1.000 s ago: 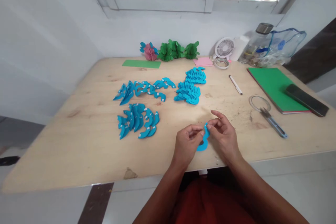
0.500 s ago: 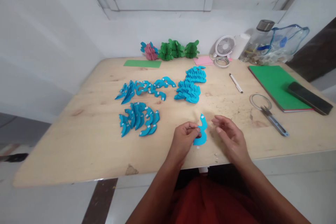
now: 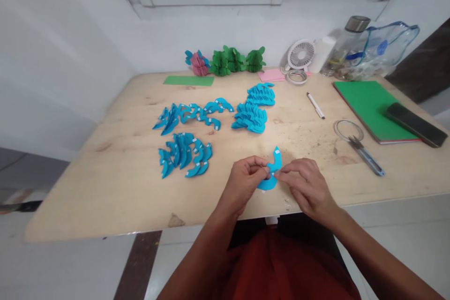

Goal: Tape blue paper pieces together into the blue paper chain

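Note:
A wavy blue paper cutout (image 3: 276, 161) is held just above the front of the table, with a small white square at its upper tip. My left hand (image 3: 246, 182) pinches its left side between thumb and fingers. From the right, the closed thumb and forefinger of my right hand (image 3: 309, 185) meet the cutout's middle, where a tiny white patch shows. Left of my hands lie a front group of blue cutouts (image 3: 183, 152) and a back group (image 3: 190, 112), many carrying white squares. Further back sits a bunched pile of blue cutouts (image 3: 251, 117).
Thread snips (image 3: 367, 155) and a ring-shaped roll (image 3: 348, 130) lie right, near a green folder (image 3: 372, 108) bearing a black phone (image 3: 416, 124). A white pen (image 3: 315, 105) lies behind. Along the wall stand green paper figures (image 3: 234, 59), a small fan (image 3: 301, 54) and a bottle (image 3: 346, 47).
My right hand has moved left and closed its fingertips at the blue paper cutout, which is turned slightly. My left hand keeps its pinch. The camera view has shifted a little.

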`<state>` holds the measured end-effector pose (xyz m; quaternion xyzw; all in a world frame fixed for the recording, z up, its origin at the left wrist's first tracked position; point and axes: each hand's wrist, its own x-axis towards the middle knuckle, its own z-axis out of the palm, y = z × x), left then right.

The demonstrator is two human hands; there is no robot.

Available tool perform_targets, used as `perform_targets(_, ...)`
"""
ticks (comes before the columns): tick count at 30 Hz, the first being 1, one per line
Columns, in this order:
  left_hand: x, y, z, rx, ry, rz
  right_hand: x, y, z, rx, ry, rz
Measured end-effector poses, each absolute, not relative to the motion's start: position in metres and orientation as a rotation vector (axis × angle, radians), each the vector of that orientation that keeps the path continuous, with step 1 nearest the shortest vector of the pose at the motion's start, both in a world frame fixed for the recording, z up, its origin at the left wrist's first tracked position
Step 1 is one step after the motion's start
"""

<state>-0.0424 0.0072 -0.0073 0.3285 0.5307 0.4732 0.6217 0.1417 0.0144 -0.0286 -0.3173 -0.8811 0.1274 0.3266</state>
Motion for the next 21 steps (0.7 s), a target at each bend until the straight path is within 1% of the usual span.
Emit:
perform_targets(5, -0.044, 0.007, -0.008, 0.777, 1.178, 1.073, 0.143, 0.015, -0.024, -0.802, -2.335, 0.332)
perform_targets(8, -0.044, 0.006, -0.007, 0.795, 1.183, 1.08, 0.143, 0.013, -0.019, -0.82, -2.281, 0.425)
perform_targets(11, -0.044, 0.005, -0.005, 0.81, 1.202, 1.093, 0.138, 0.006, -0.016, -0.908, -2.096, 0.749)
perform_targets(15, -0.042, 0.002, -0.004, 0.79, 1.219, 1.14, 0.128, -0.006, -0.019, -1.091, -1.639, 1.265)
perform_targets(18, -0.04, 0.0, -0.006, 0.761, 1.232, 1.176, 0.12, -0.014, -0.023, -1.121, -1.399, 1.468)
perform_targets(21, -0.038, -0.002, -0.009, 0.735, 1.234, 1.204, 0.115, -0.017, -0.025, -1.128, -1.28, 1.56)
